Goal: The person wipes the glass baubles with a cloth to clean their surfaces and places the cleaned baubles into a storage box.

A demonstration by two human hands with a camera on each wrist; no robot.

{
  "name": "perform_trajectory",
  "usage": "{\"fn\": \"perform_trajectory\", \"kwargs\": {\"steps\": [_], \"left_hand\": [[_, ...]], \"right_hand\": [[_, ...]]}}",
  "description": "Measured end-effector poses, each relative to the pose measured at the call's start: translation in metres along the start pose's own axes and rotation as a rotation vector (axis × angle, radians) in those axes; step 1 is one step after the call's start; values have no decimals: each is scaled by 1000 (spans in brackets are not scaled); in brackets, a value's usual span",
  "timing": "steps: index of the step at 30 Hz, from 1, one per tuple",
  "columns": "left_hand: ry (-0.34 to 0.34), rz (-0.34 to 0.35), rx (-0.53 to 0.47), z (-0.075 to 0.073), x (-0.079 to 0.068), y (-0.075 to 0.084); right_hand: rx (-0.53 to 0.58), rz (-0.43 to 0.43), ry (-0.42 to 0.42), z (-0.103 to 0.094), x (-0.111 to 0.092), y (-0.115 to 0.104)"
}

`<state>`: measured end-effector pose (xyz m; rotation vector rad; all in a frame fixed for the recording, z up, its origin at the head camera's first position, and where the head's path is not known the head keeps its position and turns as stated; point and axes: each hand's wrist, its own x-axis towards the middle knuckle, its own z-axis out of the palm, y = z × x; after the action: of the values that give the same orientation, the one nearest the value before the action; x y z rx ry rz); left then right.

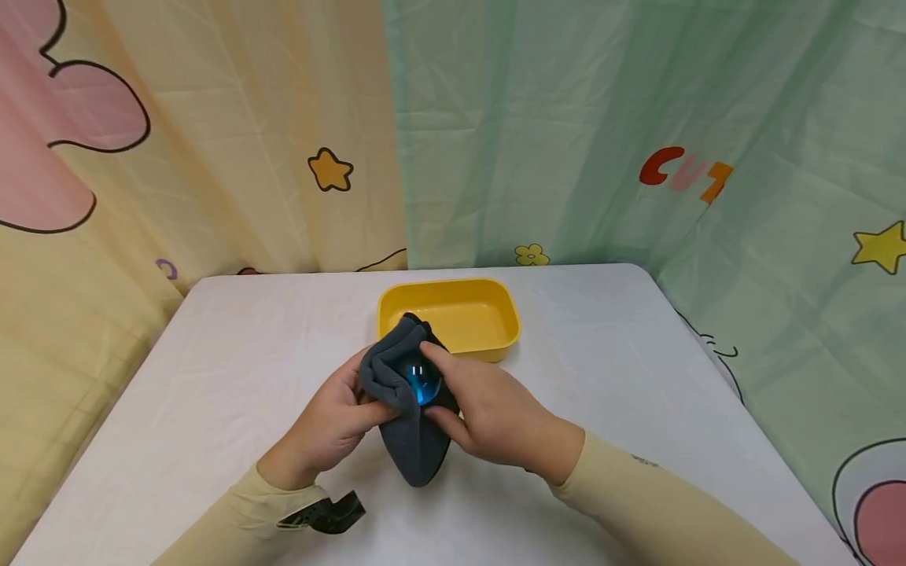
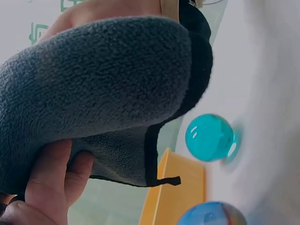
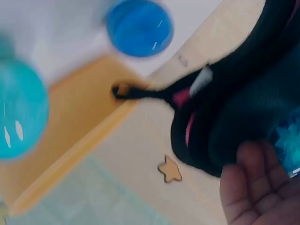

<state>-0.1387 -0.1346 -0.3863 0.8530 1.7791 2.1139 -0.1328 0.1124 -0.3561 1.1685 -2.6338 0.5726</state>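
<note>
A dark grey plush cloth (image 1: pixel 418 452) with black edging is folded around a shiny, clear blue ball (image 1: pixel 423 385) above the table. My left hand (image 1: pixel 336 424) grips the cloth from the left, thumb in front. From the right, my right hand (image 1: pixel 499 409) has its thumb and forefinger at the top and bottom of the ball, pinching it against the cloth. In the right wrist view, only part of the blue ball (image 3: pixel 289 145) shows beside the fingers. The left wrist view has the fuzzy cloth (image 2: pixel 103 75) filling much of it, and fingers (image 2: pixel 49 183) under its fold.
Just beyond the hands stands a shallow yellow tray (image 1: pixel 460 314) on a white-covered table (image 1: pixel 602 338). A teal ball (image 2: pixel 210 137) and a blue-and-red ball (image 2: pixel 213 215) appear near it in the left wrist view. The right wrist view includes a blue ball (image 3: pixel 139 27). Patterned curtains (image 1: pixel 495 141) enclose the table.
</note>
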Motion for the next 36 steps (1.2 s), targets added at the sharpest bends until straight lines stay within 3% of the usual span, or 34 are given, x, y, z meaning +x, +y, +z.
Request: {"fn": "perform_trajectory", "kwargs": {"steps": [4, 7, 9, 15, 18, 21, 24, 30, 36], "left_hand": [[-12, -2, -20, -1, 0, 2], [-18, -8, -18, -1, 0, 3], [-19, -8, -10, 0, 0, 2], [-21, 1, 24, 4, 0, -1], [-2, -12, 22, 4, -1, -2], [3, -16, 11, 2, -2, -3], [-2, -10, -3, 0, -3, -2], [4, -31, -15, -1, -3, 0], [-20, -16, -26, -1, -3, 0]], "right_hand": [[-107, -90, 40, -3, 2, 3], [-109, -95, 59, -5, 3, 3], [-45, -47, 42, -4, 1, 2], [297, 226, -54, 4, -1, -3], [309, 263, -84, 7, -1, -5], [222, 218, -112, 5, 0, -7], [113, 115, -110, 0, 1, -7], [-114, -42, -9, -2, 3, -3], [-117, -62, 12, -4, 4, -1]]}}
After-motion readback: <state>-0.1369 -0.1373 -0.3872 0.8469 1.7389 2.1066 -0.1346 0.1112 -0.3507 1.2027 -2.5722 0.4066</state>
